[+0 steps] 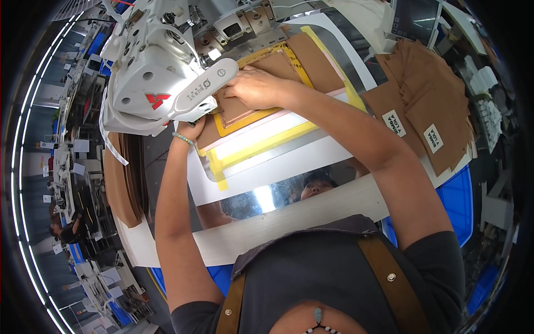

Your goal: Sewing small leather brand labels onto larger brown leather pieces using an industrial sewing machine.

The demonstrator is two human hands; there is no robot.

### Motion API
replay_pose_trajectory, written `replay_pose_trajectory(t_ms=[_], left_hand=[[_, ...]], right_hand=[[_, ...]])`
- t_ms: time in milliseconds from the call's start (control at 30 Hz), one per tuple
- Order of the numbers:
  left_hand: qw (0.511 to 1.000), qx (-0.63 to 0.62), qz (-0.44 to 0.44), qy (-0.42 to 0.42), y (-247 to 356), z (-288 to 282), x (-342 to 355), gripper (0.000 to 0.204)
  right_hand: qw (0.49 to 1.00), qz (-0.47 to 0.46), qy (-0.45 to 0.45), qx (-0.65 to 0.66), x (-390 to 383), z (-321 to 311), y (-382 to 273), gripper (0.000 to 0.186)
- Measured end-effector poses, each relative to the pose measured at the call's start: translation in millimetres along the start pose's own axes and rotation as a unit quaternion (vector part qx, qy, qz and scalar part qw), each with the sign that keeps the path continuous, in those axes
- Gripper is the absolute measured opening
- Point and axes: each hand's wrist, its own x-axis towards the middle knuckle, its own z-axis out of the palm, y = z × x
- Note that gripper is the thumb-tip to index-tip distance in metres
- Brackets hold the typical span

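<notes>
Right hand (257, 87): flat, fingers together, pressing brown leather piece (239, 108) inside yellow-taped template (261, 146), mid-tabletop.
Left hand (193, 129): mostly hidden under white sewing machine head (158, 67); finger state unreadable.
Stack of brown pieces (428, 106): right edge, partly cut off.

Single view: head-worn fisheye, looking steeply down over the person's chest at the table (334, 195). Both forearms enter from the lower edge and reach up-frame. Close range: right hand (257, 87) sits upper centre, left hand (192, 129) just below-left of it, under the white sewing machine head (161, 72). Straight edges bow near the rim; corners vignette black.
</notes>
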Motion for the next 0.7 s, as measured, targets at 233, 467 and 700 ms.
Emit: replay_pose_trajectory(t_ms=[233, 467, 700], left_hand=[[0.994, -0.046, -0.071, 0.075, 42.7, -22.9, -35.4, 0.030], [0.993, -0.091, -0.061, 0.053, 90.5, -55.7, -72.8, 0.026], [0.997, -0.052, -0.015, 0.061, 137.5, -68.8, -99.1, 0.021]], right_hand=[[0.999, -0.038, -0.017, 0.016, 1.7, -0.7, -0.9, 0.038], [0.994, -0.075, -0.032, 0.072, -7.7, -5.7, -8.9, 0.034], [0.990, -0.070, -0.079, 0.099, -22.7, -19.2, -23.9, 0.028]])
